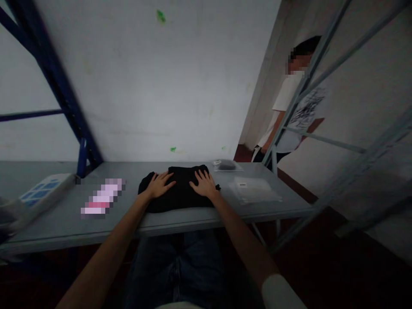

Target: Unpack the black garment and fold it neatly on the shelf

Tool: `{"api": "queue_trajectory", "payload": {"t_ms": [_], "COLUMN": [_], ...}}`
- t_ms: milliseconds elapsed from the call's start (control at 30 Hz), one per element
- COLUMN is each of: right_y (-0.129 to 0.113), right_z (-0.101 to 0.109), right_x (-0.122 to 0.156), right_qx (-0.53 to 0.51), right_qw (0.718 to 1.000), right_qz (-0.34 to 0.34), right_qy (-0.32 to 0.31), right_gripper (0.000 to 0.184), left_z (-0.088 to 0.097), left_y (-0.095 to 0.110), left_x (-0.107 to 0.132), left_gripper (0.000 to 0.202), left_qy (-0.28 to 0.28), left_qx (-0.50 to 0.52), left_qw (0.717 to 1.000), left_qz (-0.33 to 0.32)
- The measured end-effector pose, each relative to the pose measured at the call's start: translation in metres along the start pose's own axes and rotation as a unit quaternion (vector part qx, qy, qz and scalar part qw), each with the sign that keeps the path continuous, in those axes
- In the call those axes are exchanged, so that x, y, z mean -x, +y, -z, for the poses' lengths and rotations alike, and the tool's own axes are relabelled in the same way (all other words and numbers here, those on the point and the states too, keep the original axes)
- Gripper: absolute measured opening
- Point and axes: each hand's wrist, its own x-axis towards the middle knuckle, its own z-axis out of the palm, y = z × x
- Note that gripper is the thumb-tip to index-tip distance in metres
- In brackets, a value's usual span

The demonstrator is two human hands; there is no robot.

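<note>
A black garment point(183, 191), its exact kind unclear, lies folded on the grey shelf top point(125, 219) in front of me. My left hand point(159, 184) rests flat on its left part, fingers spread. On its right part lies my right hand point(203, 183), palm down, with the fingers apart. Neither hand grips the cloth. To the right of the garment is a clear plastic bag point(257, 190) with a small white label. Behind that, a flat clear packet point(227, 165) with something dark inside sits near the back edge.
A blurred pink and white item point(104, 198) lies left of the garment. Farther left is a white package with blue patches point(41, 189). A blue post point(61, 94) and a grey metal frame point(289, 116) flank the shelf. Beyond the frame stands a person point(283, 137).
</note>
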Motion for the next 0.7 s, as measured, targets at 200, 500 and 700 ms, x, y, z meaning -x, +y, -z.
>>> {"api": "queue_trajectory", "payload": {"t_ms": [200,500,700], "right_y": [-0.002,0.003,-0.005], "right_z": [0.000,-0.003,0.006], "right_x": [0.014,0.020,0.015], "right_qx": [-0.023,-0.037,-0.005], "right_qw": [0.997,0.992,0.999], "right_qz": [0.035,0.053,-0.040], "right_qy": [0.072,0.109,0.025], "right_gripper": [0.074,0.063,0.073], "left_z": [-0.002,-0.003,-0.003], "left_y": [-0.001,-0.002,-0.001], "left_x": [0.003,0.003,0.004], "left_gripper": [0.070,0.077,0.077], "left_qy": [0.006,0.000,-0.001], "left_qx": [0.008,0.017,0.014], "left_qw": [1.000,1.000,1.000], "left_qz": [-0.010,-0.004,-0.005]}}
